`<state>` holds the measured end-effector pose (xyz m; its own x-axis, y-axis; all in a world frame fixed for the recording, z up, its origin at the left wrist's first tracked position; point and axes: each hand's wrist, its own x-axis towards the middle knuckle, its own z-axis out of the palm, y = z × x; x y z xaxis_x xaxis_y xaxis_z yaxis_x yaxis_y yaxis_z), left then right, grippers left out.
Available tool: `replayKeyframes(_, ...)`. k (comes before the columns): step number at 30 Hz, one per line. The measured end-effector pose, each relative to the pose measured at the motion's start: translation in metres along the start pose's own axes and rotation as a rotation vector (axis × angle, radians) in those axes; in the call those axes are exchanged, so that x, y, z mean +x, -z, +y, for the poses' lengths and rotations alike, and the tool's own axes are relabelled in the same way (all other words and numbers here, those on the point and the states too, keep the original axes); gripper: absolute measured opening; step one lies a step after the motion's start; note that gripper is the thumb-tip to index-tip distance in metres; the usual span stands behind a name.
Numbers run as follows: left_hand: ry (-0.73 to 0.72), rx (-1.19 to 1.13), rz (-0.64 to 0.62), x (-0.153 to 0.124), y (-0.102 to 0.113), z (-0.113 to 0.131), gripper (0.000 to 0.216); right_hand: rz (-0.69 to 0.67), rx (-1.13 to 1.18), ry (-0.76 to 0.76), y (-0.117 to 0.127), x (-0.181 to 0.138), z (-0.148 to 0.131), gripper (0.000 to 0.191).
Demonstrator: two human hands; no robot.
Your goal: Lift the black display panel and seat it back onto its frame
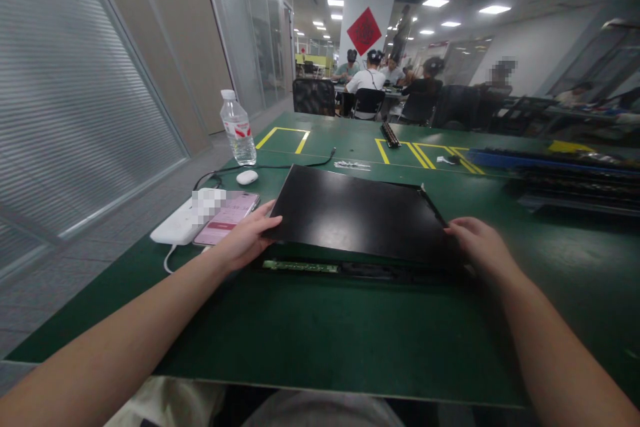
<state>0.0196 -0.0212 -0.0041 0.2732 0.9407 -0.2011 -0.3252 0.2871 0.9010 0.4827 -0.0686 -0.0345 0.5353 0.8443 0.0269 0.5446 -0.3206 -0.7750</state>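
A flat black display panel (355, 213) lies on the green table (325, 333) in front of me, its near edge raised a little. Below that edge a thin green circuit strip (300, 267) shows. My left hand (245, 240) grips the panel's near left corner, fingers on top. My right hand (477, 243) holds the near right corner. Both forearms reach in from the bottom of the view.
A pink phone (227, 217) on a white power bank (177, 227), a white mouse (247, 177), a black cable and a water bottle (238, 128) sit left. Stacked black trays (575, 180) stand at right. Yellow tape marks lie behind. Several seated people work far back.
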Motion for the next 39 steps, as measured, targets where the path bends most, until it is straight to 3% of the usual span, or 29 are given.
replayKeyframes(13,0.034,0.033,-0.004,-0.002,0.002,0.002,0.066,0.018,-0.124,0.074,0.000,-0.004,-0.007,0.022)
replayKeyframes(25,0.067,0.116,0.011,-0.002,0.001,0.001,0.069,0.030,-0.142,0.104,-0.003,0.001,-0.002,0.030)
replayKeyframes(31,0.095,0.110,0.066,-0.001,0.000,0.002,0.058,0.025,-0.112,0.050,-0.001,-0.003,-0.006,0.031)
replayKeyframes(39,0.085,0.106,0.114,0.002,0.000,0.000,0.061,0.015,-0.002,0.027,-0.002,0.005,0.007,0.037)
